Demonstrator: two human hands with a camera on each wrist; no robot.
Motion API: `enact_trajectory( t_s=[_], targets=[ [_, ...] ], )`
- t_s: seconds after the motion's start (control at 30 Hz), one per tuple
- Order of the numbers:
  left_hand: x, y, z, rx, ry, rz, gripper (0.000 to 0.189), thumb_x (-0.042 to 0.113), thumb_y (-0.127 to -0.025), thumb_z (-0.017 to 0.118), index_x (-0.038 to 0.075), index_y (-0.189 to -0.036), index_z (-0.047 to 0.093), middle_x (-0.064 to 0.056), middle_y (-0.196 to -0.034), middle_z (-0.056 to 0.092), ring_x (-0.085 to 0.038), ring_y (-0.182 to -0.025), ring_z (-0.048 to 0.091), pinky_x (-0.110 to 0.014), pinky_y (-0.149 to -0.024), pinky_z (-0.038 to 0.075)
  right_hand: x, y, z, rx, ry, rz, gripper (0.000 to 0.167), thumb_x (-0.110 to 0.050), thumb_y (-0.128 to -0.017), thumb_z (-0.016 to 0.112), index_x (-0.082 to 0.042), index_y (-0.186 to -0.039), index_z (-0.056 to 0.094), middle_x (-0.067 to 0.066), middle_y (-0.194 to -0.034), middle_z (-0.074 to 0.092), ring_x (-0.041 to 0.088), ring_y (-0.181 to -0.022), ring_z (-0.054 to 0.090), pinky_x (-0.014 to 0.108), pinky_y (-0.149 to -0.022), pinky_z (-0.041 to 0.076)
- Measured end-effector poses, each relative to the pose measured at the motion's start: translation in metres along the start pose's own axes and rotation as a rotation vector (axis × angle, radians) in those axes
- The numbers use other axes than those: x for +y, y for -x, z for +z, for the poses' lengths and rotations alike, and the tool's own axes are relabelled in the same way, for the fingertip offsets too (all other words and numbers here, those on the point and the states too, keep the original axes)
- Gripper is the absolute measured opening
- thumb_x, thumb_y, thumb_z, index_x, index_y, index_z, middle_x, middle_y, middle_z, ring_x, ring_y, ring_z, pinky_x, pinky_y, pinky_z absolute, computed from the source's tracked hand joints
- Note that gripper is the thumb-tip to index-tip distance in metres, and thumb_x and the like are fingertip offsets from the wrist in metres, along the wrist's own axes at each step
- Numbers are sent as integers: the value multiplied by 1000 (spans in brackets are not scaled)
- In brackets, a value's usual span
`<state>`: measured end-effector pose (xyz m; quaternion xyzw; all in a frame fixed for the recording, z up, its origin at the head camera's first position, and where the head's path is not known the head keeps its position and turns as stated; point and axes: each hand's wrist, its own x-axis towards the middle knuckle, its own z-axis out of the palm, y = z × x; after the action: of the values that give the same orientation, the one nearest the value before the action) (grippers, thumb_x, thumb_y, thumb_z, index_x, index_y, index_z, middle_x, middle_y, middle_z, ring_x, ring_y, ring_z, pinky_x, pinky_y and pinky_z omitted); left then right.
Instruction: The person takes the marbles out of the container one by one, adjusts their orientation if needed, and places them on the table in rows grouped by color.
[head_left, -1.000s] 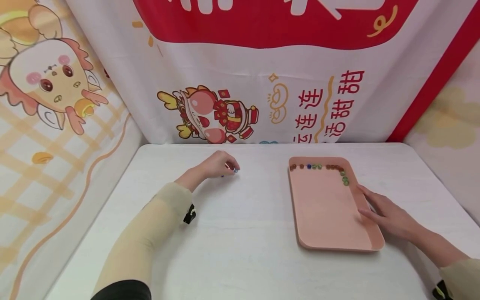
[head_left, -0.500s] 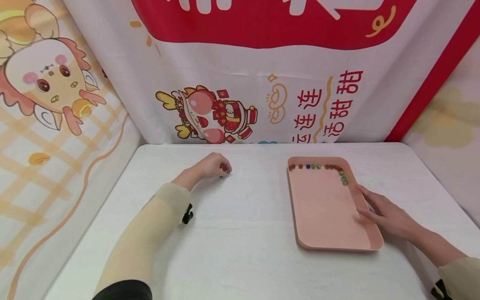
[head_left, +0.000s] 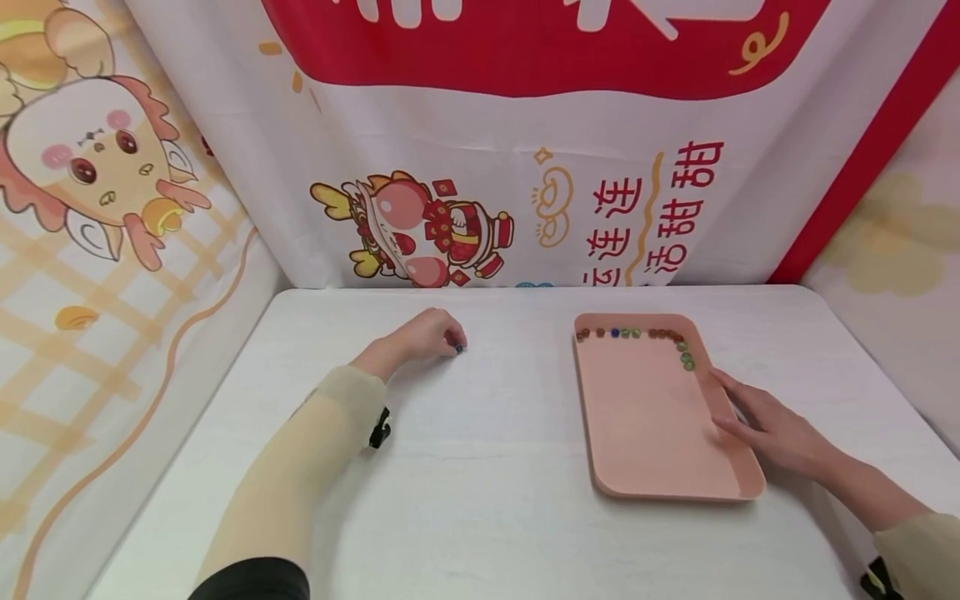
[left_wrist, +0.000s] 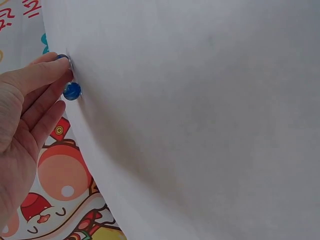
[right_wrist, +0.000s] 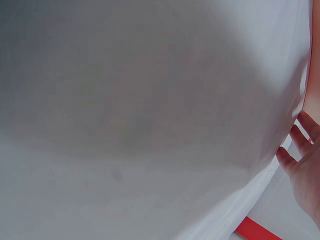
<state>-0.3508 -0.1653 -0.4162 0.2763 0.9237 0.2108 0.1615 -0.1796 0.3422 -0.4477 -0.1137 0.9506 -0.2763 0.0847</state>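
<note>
My left hand is low over the white table at the back left. Its thumb and forefinger pinch a blue glass marble, partly hidden by the thumb tip. A second blue marble lies just beside the fingers in the left wrist view. To the right, my right hand holds the right edge of a pink tray, thumb over the rim and fingers along the outside. Inside the tray, a row of brown, green and blue marbles lines the back wall and turns down the right side.
The white table ends at a printed cloth hanging behind it. More printed cloth stands along the left side, and a pale cloth wall closes off the right.
My left hand first drew a little to the left, then dipped slightly at the table, its fingertips staying by the blue marbles. The right hand and tray have held their place.
</note>
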Motion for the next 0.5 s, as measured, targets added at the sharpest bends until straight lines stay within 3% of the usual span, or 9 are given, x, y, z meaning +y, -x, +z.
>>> enact_trajectory(
  t_s=[0.5],
  targets=[
    [0,0,2,4,-11,-16,13,5,-85,74,11,-96,75,1,-90,68,-19,-88,57,-35,-90,47,0,0,0,1,2,-4,83,-45,-96,56,-14,-157,9,28,-154,20,52,-136,20,74,-96,22]
  ],
)
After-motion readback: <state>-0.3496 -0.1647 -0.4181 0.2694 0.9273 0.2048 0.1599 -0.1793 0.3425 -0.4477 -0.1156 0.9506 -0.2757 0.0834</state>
